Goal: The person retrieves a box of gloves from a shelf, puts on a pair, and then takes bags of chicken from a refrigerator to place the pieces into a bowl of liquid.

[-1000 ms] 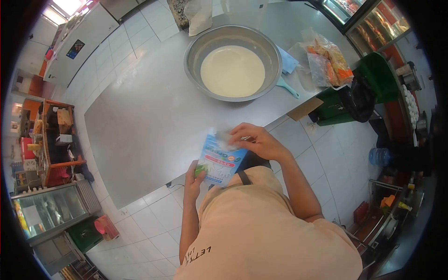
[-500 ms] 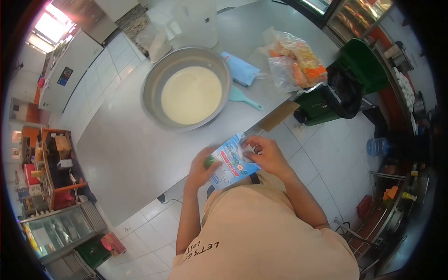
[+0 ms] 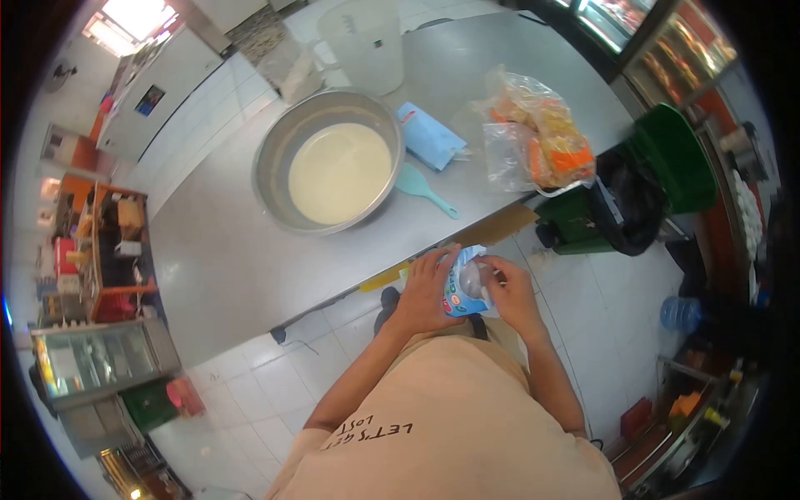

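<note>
My left hand (image 3: 423, 293) is wrapped round the side of a blue and white printed packet (image 3: 457, 293), held close to my waist just off the table's edge. The packet's torn top faces up, showing a greyish-white inside. At that opening my right hand (image 3: 515, 298) pinches the rim; what lies under its fingertips is partly hidden. On the steel table stands a large metal bowl (image 3: 265, 179) of pale cream-coloured liquid (image 3: 342, 173). Beside it lie a turquoise spatula (image 3: 427, 192), touching the bowl or nearly so, and another light-blue packet (image 3: 432, 137).
Clear plastic bags with orange and yellow contents (image 3: 546, 137) lie at the table's right end. A translucent plastic jug (image 3: 362, 50) stands behind the bowl. Right of the table is a green bin (image 3: 679, 158) with a black liner. The steel table (image 3: 250, 275) ends just before me.
The packet has turned from showing its printed front to having its torn opening face up, and both hands have shifted right. My left hand now wraps further round it.
</note>
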Tool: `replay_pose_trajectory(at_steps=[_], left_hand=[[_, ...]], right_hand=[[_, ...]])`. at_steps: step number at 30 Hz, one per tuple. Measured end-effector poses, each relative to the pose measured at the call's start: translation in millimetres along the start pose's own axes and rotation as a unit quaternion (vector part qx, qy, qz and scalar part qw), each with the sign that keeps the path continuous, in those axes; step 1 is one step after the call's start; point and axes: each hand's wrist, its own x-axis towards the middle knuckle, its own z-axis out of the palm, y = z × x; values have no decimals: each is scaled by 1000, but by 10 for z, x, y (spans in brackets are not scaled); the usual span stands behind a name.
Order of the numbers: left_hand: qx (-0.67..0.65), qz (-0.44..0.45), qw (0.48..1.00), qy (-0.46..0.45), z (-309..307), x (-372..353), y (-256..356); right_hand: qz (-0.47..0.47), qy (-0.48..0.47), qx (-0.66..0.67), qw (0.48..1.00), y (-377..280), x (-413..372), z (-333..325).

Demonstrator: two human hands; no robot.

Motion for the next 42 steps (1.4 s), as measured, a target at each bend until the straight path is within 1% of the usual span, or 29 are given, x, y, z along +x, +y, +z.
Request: replay_pose_trajectory(at_steps=[2,3,4,6,7,9,12,13,15,16,18,19,21,23,27,31,33,34,36,40,42], left_hand=[[-30,12,999,9,-15,-10,16],[-25,7,1000,12,-19,-26,25],[-24,18,999,11,-18,-22,30],[-21,27,999,13,-3,-12,47],[-34,16,999,5,3,-16,64],[-46,3,999,-3,12,-30,88],[-70,8,997,12,-14,-14,96],[-74,9,997,13,-58,-11,99],[-76,7,997,20,-114,-46,71],[-67,20,997,22,-135,-67,37],[-56,35,997,26,-147,-98,-25],[-59,38,997,27,-131,-134,-49],[-60,42,997,31,-138,-190,-69],[-57,16,998,25,-156,-210,-74],[-56,5,997,45,-169,-207,-31],[-49,-26,997,47,-178,-219,-35],[-42,-34,998,45,-174,-233,-39],[-32,-36,998,44,-160,-245,-46],[-23,-37,998,43,-138,-259,-45],[-13,-29,999,38,-117,-253,-42],[-19,-25,999,39,-113,-246,-55]], right_hand=[[-68,19,-42,997,11,14,-42],[-59,13,-68,996,-46,-3,-77],[-64,10,-66,996,-50,7,-77],[-156,73,-125,977,-49,8,-73],[-158,70,-124,977,-71,21,-81],[-225,109,-159,955,-130,26,-94],[-249,124,-171,945,-22,59,-58],[-251,120,-170,945,-56,67,-64],[-273,40,-220,936,-155,102,-85],[-276,36,-219,935,-160,128,-68],[-288,-51,-234,927,-174,168,-23],[-290,-52,-234,926,-200,171,-1],[-292,-86,-263,916,-274,169,50],[-315,-75,-280,904,-285,152,75],[-378,-36,-297,876,-288,151,110],[-381,-31,-287,878,-355,107,107],[-343,-50,-306,887,-316,91,107],[-342,-51,-307,887,-333,86,113],[-217,-90,-341,911,-389,74,154],[-235,-49,-325,915,-228,111,245],[-296,-45,-286,910,-165,118,243]])
